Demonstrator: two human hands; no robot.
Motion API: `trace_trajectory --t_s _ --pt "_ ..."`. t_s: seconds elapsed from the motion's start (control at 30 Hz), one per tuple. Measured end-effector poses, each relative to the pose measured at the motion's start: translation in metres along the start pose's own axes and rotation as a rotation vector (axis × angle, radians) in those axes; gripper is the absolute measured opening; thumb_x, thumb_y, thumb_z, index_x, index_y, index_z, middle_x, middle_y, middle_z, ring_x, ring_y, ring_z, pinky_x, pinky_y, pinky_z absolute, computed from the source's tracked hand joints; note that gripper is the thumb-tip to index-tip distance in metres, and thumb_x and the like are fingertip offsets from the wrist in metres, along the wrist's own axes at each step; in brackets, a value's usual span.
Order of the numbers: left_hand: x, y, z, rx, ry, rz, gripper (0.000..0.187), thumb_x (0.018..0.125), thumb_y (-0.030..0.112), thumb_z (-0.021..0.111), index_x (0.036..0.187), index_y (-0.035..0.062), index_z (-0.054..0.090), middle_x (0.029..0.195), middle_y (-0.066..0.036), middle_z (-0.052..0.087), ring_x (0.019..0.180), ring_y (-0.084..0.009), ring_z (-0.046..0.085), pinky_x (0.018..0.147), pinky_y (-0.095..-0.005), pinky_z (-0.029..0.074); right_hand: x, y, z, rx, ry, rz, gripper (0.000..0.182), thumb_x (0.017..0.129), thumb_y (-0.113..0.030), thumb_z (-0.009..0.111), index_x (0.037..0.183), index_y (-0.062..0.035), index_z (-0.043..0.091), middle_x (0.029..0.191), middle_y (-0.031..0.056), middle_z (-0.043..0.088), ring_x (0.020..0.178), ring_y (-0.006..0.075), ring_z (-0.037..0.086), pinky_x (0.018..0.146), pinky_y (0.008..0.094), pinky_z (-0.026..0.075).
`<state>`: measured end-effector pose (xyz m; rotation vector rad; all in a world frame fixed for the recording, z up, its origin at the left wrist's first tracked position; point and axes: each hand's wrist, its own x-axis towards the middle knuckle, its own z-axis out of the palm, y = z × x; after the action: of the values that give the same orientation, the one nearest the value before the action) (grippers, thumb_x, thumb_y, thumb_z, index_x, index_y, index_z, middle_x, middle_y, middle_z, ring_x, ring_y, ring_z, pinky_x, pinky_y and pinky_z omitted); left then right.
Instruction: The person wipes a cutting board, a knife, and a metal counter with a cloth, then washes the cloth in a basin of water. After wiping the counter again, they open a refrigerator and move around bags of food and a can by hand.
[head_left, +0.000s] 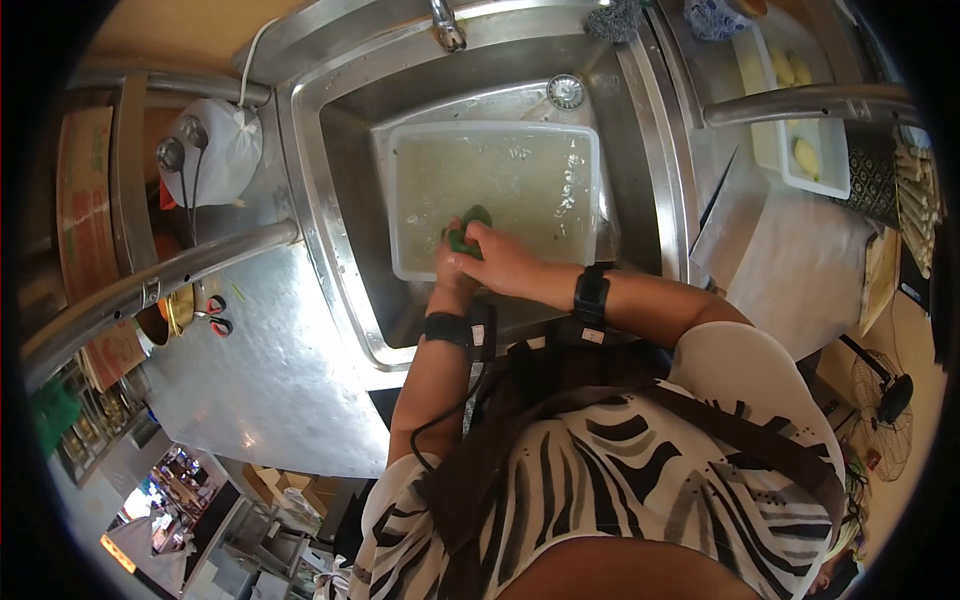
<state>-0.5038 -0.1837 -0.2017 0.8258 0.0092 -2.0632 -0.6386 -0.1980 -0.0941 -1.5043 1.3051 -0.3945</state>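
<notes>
My left hand [452, 268] and my right hand [505, 262] are together over the front left part of a white plastic tub [396, 200] of cloudy water. Both close around a dark green thing [478, 216], partly hidden by the fingers; I cannot tell its kind. The tub sits inside a steel sink [352, 170]. A black strap circles each of my wrists.
A tap [448, 28] hangs over the sink's back edge, near a steel scrubber [612, 20]. Left, on the steel counter [270, 370], lie red-handled scissors [216, 316] by a white bag [225, 150]. At right stands a white tray [832, 182] with yellow produce.
</notes>
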Motion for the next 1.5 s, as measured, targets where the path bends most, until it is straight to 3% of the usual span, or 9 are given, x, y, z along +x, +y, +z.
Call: trace_trajectory --t_s 0.07,0.2,0.4,0.6,0.87,1.13,1.2,1.3,1.5 --pt "-0.003 -0.015 0.009 0.489 0.230 0.394 0.036 0.093 0.033 0.044 0.109 0.0026 0.056 0.098 -0.013 0.060 0.089 -0.0254 0.059 0.078 -0.0325 0.047 0.005 0.006 0.002 -0.072 0.115 -0.046 0.034 0.086 -0.037 0.055 0.093 -0.0032 0.052 0.079 0.0200 0.060 0.075 0.0366 0.060 0.064 0.0442 0.045" --pt "0.001 0.004 0.056 0.284 0.592 0.076 0.046 0.089 0.039 0.049 0.118 0.0023 0.050 0.110 -0.014 0.056 0.099 -0.0258 0.057 0.081 -0.0369 0.048 0.032 0.043 -0.010 -0.259 0.219 -0.045 0.027 0.092 -0.031 0.045 0.092 -0.0046 0.051 0.072 0.0218 0.059 0.069 0.0417 0.058 0.062 0.0497 0.045" --pt "-0.021 0.002 0.055 1.046 0.383 0.310 0.047 0.091 0.036 0.047 0.123 0.0022 0.046 0.121 -0.014 0.050 0.109 -0.0311 0.050 0.089 -0.0478 0.043 0.061 0.080 -0.036 -0.354 0.255 0.196 0.028 0.090 -0.030 0.047 0.100 -0.0049 0.052 0.078 0.0211 0.060 0.077 0.0410 0.059 0.071 0.0481 0.048" --pt "-0.034 0.005 0.047 0.261 0.468 -0.113 0.064 0.089 0.027 0.053 0.141 0.0054 0.023 0.144 -0.025 0.012 0.124 -0.0451 0.034 0.091 -0.0558 0.042 0.047 0.102 -0.020 -0.673 -0.136 0.023 0.030 0.078 -0.012 0.058 0.107 -0.0050 0.058 0.102 0.0181 0.060 0.100 0.0375 0.055 0.087 0.0455 0.044" --pt "-0.025 0.004 0.059 0.009 0.603 -0.333 0.066 0.091 0.036 0.048 0.142 0.0068 0.018 0.142 -0.027 0.016 0.128 -0.0427 0.028 0.100 -0.0524 0.034 0.066 0.109 -0.028 -0.687 -0.134 0.424 0.023 0.075 -0.015 0.060 0.094 -0.0024 0.065 0.103 0.0180 0.062 0.103 0.0357 0.056 0.094 0.0384 0.040" --pt "-0.017 0.011 0.031 -0.081 0.163 -0.180 0.043 0.094 0.041 0.040 0.114 0.0036 0.050 0.106 -0.009 0.059 0.100 -0.0254 0.058 0.084 -0.0386 0.049 0.005 0.012 -0.055 0.167 -0.455 -0.301 0.034 0.074 -0.010 0.061 0.107 0.0004 0.057 0.120 0.0133 0.046 0.111 0.0232 0.048 0.093 0.0329 0.040" --pt "-0.027 0.012 0.032 0.897 -0.096 0.169 0.046 0.092 0.048 0.039 0.117 0.0109 0.051 0.107 -0.004 0.059 0.097 -0.0179 0.058 0.088 -0.0305 0.046 0.000 -0.005 -0.062 0.244 -0.458 -0.302 0.031 0.074 -0.009 0.060 0.103 0.0014 0.057 0.119 0.0130 0.047 0.109 0.0226 0.048 0.091 0.0327 0.040" --pt "-0.033 0.030 0.060 -0.071 -0.068 -0.246 0.043 0.089 0.047 0.050 0.114 0.0121 0.054 0.108 -0.004 0.059 0.096 -0.0181 0.058 0.085 -0.0312 0.047 0.005 -0.009 -0.066 0.233 -0.321 -0.176 0.028 0.076 -0.009 0.059 0.102 0.0019 0.056 0.120 0.0125 0.047 0.109 0.0215 0.048 0.091 0.0326 0.040" --pt "-0.053 0.034 0.108 0.172 0.028 -0.117 0.041 0.085 0.028 0.062 0.119 0.0093 0.050 0.108 -0.009 0.059 0.096 -0.0248 0.059 0.080 -0.0399 0.050 0.035 0.029 -0.049 0.108 0.048 -0.291 0.052 0.086 -0.021 0.056 0.133 -0.0069 0.037 0.129 0.0122 0.043 0.118 0.0223 0.044 0.098 0.0313 0.037"
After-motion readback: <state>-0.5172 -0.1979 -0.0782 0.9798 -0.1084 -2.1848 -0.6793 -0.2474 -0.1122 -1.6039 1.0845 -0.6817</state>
